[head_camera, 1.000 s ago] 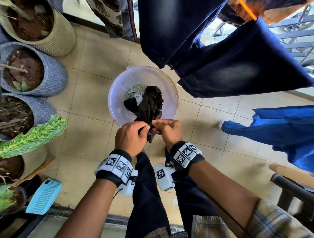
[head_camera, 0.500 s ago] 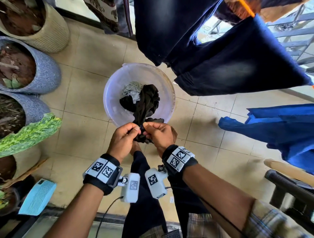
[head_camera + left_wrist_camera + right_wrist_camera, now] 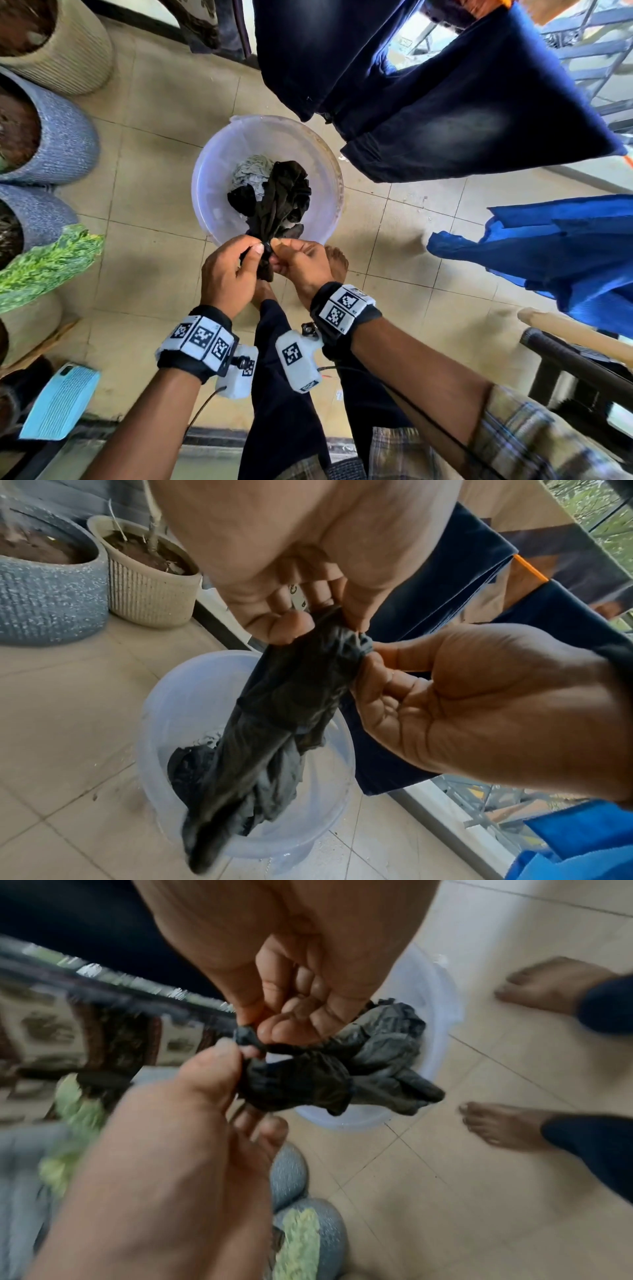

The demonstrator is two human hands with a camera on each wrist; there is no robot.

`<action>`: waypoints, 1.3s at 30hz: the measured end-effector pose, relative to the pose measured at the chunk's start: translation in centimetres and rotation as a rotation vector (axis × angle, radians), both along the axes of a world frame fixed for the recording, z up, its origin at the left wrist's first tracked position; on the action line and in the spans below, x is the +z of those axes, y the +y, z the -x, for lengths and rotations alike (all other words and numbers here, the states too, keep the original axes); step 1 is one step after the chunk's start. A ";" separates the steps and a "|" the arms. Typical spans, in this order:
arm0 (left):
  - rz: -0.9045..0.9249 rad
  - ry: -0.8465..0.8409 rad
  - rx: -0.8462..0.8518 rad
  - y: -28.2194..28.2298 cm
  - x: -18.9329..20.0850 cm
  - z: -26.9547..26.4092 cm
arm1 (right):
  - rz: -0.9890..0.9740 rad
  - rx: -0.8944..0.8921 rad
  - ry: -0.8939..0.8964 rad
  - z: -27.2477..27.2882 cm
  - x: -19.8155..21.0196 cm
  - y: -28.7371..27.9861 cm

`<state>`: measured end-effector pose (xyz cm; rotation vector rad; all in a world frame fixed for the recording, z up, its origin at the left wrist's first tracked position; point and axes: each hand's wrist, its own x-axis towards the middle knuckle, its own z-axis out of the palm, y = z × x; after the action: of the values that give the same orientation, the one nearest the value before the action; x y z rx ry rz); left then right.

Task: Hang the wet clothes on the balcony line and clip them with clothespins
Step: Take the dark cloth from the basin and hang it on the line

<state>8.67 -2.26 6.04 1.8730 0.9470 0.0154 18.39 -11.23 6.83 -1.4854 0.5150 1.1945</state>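
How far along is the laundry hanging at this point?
Partly done: dark blue jeans and a blue garment already hang. In hand: the left hand and right hand pinch a twisted dark garment above the tub. Left: a grey piece in the tub; no clothespins visible.

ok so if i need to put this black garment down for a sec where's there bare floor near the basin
Bare tile lies left of the basin, between it and the grey planters, and right of it, under the hanging jeans toward the blue cloth. It is crowded just below the basin: both hands and the feet are there.
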 end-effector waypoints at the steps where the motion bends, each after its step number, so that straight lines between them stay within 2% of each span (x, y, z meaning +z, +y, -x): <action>1: 0.015 -0.004 -0.005 0.2 -0.3 0.0 | -0.001 0.026 -0.022 0.0 -0.1 0.0; 3: 0.016 -0.023 -0.025 0.5 -0.5 0.1 | 0.002 0.071 -0.058 -0.1 -0.3 0.1; 6: -0.075 -0.045 -0.087 0.8 -0.6 0.3 | 0.011 0.115 -0.083 -0.4 -0.4 -0.1; 9: -0.180 -0.065 -0.159 0.9 -0.4 0.0 | 0.007 0.090 -0.035 -0.5 -0.4 -0.4; 11: -0.193 -0.077 -0.139 0.8 -0.3 0.1 | 0.004 0.116 -0.071 -0.4 -0.5 -0.4; 15: -0.107 -0.051 -0.021 0.7 -0.4 0.7 | 0.042 0.297 -0.264 -0.5 -1.0 -0.4; 18: 0.017 -0.001 0.049 0.6 -0.4 0.4 | 0.065 0.292 -0.264 -0.6 -1.2 -0.9; 24: -0.085 0.069 -0.057 0.6 -0.4 -0.8 | -0.002 0.096 -0.107 -0.9 -1.3 -1.0; 29: -0.099 0.095 -0.140 1.1 -0.3 -0.9 | 0.022 0.262 -0.211 -1.5 -1.2 -0.8; 32: -0.027 0.101 -0.130 1.1 -0.5 -0.6 | 0.091 0.351 -0.293 -1.6 -1.6 -0.7; 39: 0.067 0.136 -0.094 0.9 -1.1 -1.2 | 0.037 0.288 -0.328 -1.2 -2.4 -1.2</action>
<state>9.87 -1.32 4.92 1.8728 0.9383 -0.2001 19.60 -12.44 4.42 -1.7878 0.1030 1.1305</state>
